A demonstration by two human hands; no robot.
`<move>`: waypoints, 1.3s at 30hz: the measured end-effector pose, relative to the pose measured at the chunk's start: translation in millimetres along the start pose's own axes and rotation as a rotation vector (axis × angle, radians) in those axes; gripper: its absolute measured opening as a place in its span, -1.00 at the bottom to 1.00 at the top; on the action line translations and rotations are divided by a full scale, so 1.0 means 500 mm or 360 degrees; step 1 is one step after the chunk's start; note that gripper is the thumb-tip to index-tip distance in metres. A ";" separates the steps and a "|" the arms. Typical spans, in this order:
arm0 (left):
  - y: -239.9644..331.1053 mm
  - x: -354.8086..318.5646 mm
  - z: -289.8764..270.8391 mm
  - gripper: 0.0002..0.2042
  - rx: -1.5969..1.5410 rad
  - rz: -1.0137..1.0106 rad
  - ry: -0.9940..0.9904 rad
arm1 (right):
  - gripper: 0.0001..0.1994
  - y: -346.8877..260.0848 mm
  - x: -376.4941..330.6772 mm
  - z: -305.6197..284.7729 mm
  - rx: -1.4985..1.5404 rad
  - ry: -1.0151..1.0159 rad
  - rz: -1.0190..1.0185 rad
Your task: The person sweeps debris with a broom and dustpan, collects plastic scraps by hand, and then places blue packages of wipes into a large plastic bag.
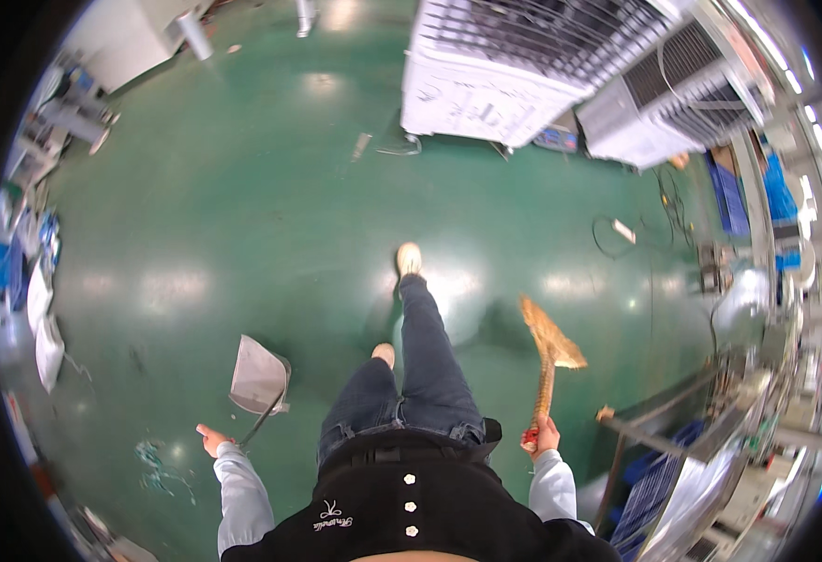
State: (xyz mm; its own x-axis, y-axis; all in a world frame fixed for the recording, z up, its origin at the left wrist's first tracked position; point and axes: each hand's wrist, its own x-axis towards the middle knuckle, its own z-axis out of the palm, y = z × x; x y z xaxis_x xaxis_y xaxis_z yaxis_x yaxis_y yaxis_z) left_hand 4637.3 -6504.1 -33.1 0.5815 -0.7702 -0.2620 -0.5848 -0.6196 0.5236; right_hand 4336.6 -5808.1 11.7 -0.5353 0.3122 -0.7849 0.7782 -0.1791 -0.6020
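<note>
What's swept is unclear, but green strands [155, 468] apparently lie uncollected left of the dustpan [259, 373], its handle [262, 419] gripped by the left hand [215, 440], one digit jutting, while rightward the right hand [546, 436] curls its fingers round the broom [551, 342].

Left grip [213, 439]: hold on dustpan handle [261, 421] unclear.
</note>
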 end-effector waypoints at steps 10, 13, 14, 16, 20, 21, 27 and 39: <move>0.027 -0.239 -0.126 -0.45 -0.0764 -0.0507 0.0106 | -0.45 -0.417 0.190 0.952 -0.1085 -0.1110 -0.0249; 0.039 -0.293 -0.180 -0.46 -0.0805 -0.0611 0.0166 | -0.61 -0.396 0.309 1.295 -0.0873 -0.1290 -0.0077; 0.052 -0.318 -0.169 -0.46 -0.0766 -0.0580 0.0198 | -0.68 -0.393 0.366 1.365 -0.0734 -0.1374 0.0031; 0.059 -0.340 -0.181 -0.45 -0.0678 -0.0584 0.0250 | -0.75 -0.317 0.372 1.455 -0.0588 -0.1327 0.0210; 0.093 -0.385 -0.154 -0.43 -0.0498 -0.0638 0.0218 | -0.83 -0.140 0.372 1.368 -0.1140 -0.1419 -0.0174; 0.072 -0.419 -0.206 -0.43 -0.0459 -0.0704 0.0358 | -0.73 -0.119 0.293 1.334 -0.1114 -0.1568 0.0276; 0.028 -0.466 -0.166 -0.45 -0.0547 -0.0820 0.0372 | -0.42 -0.351 0.133 1.301 -0.1639 -0.1706 0.0374; -0.021 -0.591 -0.135 -0.45 -0.0922 -0.1105 0.0716 | -0.10 -0.628 0.376 1.488 -0.2904 -0.0889 -0.0767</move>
State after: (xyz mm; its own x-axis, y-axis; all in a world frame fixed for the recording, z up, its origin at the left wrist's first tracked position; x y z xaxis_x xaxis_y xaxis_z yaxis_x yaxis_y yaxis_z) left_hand 4509.8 -6259.7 93.2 0.9182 -0.0642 -0.3909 0.2595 -0.6480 0.7160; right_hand 3747.0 -6387.4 -56.2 -0.5123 -0.3114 -0.8003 -0.2812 0.9414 -0.1863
